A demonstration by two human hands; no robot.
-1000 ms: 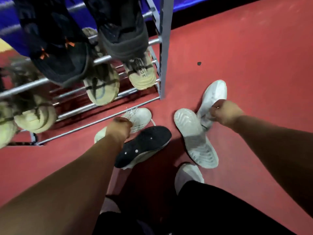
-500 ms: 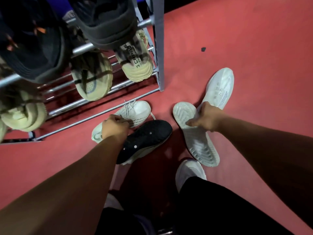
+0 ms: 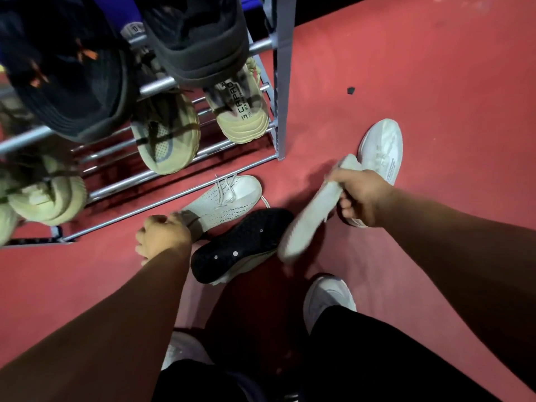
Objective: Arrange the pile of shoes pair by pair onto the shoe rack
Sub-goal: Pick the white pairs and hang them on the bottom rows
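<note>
Shoe rack [image 3: 282, 82] holds black shoes [image 3: 72, 82] above tan shoes [image 3: 166, 143]. Fingers of the left hand [image 3: 162, 236] clasp a laced white shoe [image 3: 229, 198]; the right hand [image 3: 364, 195] grips a pale shoe [image 3: 310, 221].

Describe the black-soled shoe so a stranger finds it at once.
Find the shoe rack; shoes lie on the red floor before it. Between the laced white shoe and the pale shoe in the right hand, the black-soled shoe lies sole up; its neighbours are white.

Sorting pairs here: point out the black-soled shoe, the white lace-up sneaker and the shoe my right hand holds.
black-soled shoe [image 3: 243, 245], head view, middle of sole.
white lace-up sneaker [image 3: 235, 204], head view, knit upper.
held white shoe [image 3: 304, 227], head view, blurred lower half.
</note>
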